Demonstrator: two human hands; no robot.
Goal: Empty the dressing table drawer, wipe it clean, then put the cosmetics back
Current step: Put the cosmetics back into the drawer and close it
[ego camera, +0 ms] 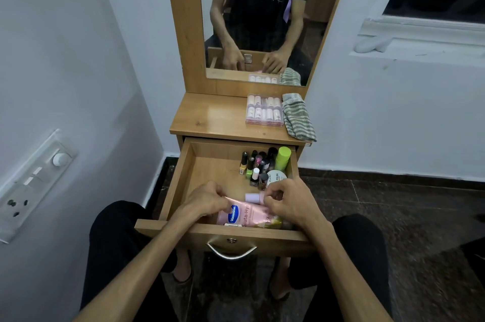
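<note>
In the open drawer (183,177), the pink Vaseline bottle (244,215) is pinched by fingers of both the left hand (207,199) and the right hand (291,199); the upright nail polish bottles (253,167) just behind could be toppled if it is lifted carelessly.

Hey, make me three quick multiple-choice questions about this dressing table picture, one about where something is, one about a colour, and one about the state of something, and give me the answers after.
1. Where does the striped cloth lie?
A. in the drawer
B. on the tabletop, right of the clear case of tubes
C. on the floor

2. What colour is the tall bottle at the drawer's back right corner?
A. bright green
B. red
C. white

3. What state is the drawer in?
A. shut
B. pulled out and bare
C. pulled out, with cosmetics inside

Answers:
1. B, the cloth rests on the wooden top beside the case.
2. A, its body and cap are lime green.
3. C, nail polish bottles stand at the back right, and both the left hand and the right hand hold the pink Vaseline bottle near the front.
</note>
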